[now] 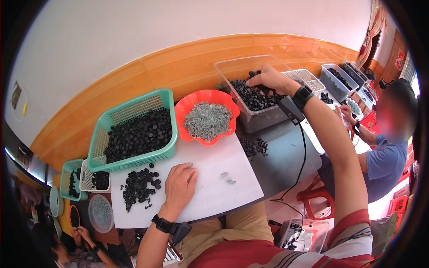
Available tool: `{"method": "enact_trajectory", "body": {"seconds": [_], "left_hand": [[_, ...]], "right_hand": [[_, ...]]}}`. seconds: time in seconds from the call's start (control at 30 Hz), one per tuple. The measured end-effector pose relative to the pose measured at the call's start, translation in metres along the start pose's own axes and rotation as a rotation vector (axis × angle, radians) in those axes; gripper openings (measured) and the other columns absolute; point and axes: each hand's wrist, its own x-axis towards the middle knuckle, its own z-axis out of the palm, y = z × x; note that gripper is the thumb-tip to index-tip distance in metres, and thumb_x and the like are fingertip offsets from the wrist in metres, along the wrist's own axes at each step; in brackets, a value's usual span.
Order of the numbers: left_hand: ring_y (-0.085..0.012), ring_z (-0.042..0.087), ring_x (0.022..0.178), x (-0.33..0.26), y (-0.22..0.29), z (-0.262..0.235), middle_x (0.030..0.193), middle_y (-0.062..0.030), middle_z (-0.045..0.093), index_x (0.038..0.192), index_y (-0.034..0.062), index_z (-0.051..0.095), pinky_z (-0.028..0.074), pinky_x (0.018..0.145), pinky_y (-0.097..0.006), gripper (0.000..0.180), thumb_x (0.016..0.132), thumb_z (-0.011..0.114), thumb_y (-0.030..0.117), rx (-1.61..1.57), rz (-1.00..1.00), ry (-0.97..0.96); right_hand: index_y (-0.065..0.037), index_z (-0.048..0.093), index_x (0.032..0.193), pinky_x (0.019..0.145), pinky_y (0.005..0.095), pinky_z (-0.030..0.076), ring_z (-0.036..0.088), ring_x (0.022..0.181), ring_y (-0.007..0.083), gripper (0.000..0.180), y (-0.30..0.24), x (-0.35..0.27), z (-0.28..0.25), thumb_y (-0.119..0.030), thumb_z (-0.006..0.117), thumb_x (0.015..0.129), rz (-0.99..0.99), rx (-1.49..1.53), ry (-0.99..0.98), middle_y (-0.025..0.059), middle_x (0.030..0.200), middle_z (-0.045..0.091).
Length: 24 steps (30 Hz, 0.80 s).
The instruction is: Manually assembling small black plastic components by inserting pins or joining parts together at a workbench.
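My right hand [270, 80] reaches into a clear plastic bin [263, 121] at the back, its fingers curled around some small black plastic parts. More of these black parts [254, 99] fill the bin below it. My left hand [180, 187] rests palm down on a white board [223, 192], fingers loosely bent, with nothing visible in it. Left of that hand lies a loose pile of black knob-like pieces [138, 185]. A red scalloped bowl [181, 105] of small silvery metal pins [208, 120] stands between the bin and a green basket [134, 166] full of black round pieces [140, 138].
Loose black parts [254, 146] lie on the dark tabletop [286, 154] beside the board. A black cable [305, 156] hangs from my right wrist device. A co-worker in blue [384, 156] sits at the right. More baskets [71, 196] and another person's hands [80, 234] are at lower left.
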Motion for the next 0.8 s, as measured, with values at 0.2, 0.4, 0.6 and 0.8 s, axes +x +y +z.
{"method": "enact_trajectory", "body": {"seconds": [0.2,0.4,0.6,0.8], "left_hand": [[-0.0366,0.066,0.104,0.001,0.01,-0.002,0.111,-0.0167,0.072,0.108,-0.0002,0.072,0.055,0.088,-0.042,0.023,0.089,0.074,0.013,-0.132,-0.092,0.011],[-0.0335,0.063,0.118,-0.005,0.024,-0.014,0.129,-0.021,0.065,0.138,-0.0011,0.054,0.05,0.1,-0.043,0.063,0.085,0.082,0.02,-0.321,-0.366,0.01],[-0.0381,0.043,0.142,-0.02,0.027,-0.017,0.155,-0.0303,0.037,0.161,-0.0016,0.009,0.038,0.116,-0.045,0.127,0.07,0.094,0.021,-0.265,-0.405,0.042],[-0.0405,0.047,0.136,-0.022,0.02,-0.017,0.149,-0.0297,0.043,0.159,-0.0081,0.008,0.041,0.113,-0.044,0.137,0.061,0.098,0.026,-0.139,-0.34,0.057]], "right_hand": [[-0.003,0.065,0.09,0.034,0.0205,0.032,0.056,0.048,0.0068,0.014,-0.043,-0.032,0.036,-0.016,0.072,0.092,-0.091,0.13,-0.074,0.0009,0.071,0.06],[-0.004,0.065,0.082,0.037,0.0223,0.034,0.055,0.046,0.0084,0.015,-0.061,-0.063,0.136,-0.015,0.074,0.088,-0.132,0.278,-0.287,0.0008,0.066,0.059],[-0.003,0.063,0.076,0.041,0.0254,0.038,0.056,0.051,0.0081,0.019,-0.032,-0.085,0.237,-0.014,0.075,0.084,-0.126,0.266,-0.433,-0.0006,0.063,0.057],[0.002,0.067,0.08,0.06,0.0451,0.052,0.066,0.06,0.0375,0.022,0.008,-0.082,0.294,-0.017,0.076,0.078,-0.593,-0.303,-0.099,0.0175,0.068,0.068]]}}
